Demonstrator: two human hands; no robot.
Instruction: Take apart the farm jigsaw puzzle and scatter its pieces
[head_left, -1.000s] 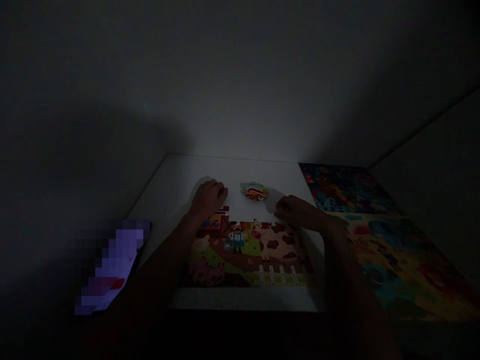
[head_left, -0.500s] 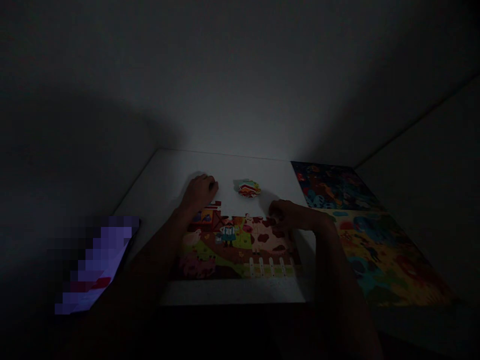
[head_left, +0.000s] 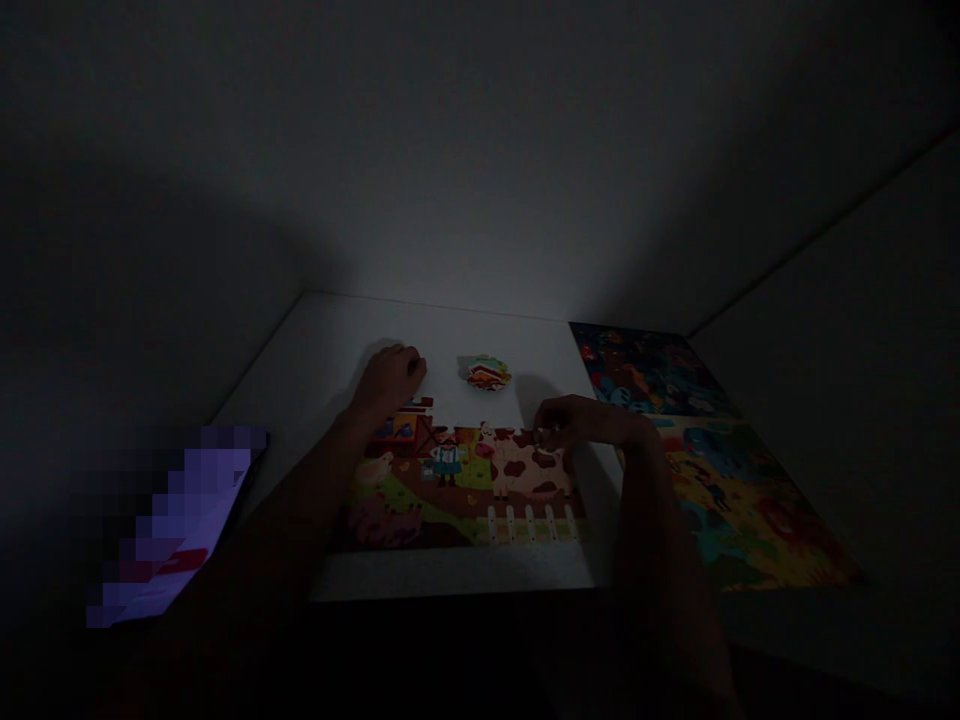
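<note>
Puzzle point(head_left: 465, 485) lies mostly nearer than both hands point(head_left: 386, 380) point(head_left: 576, 419), piled pieces point(head_left: 487, 374) between them.

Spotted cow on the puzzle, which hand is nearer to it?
Right. Your right hand is by the upper right of the spotted cow; your left hand is farther, to its upper left.

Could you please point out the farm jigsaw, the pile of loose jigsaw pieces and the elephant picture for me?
Farm jigsaw point(head_left: 463, 488), head view: brown ground near its middle.
Pile of loose jigsaw pieces point(head_left: 488, 374), head view: middle of the heap.
Elephant picture point(head_left: 742, 502), head view: yellow ground near its middle.
</note>
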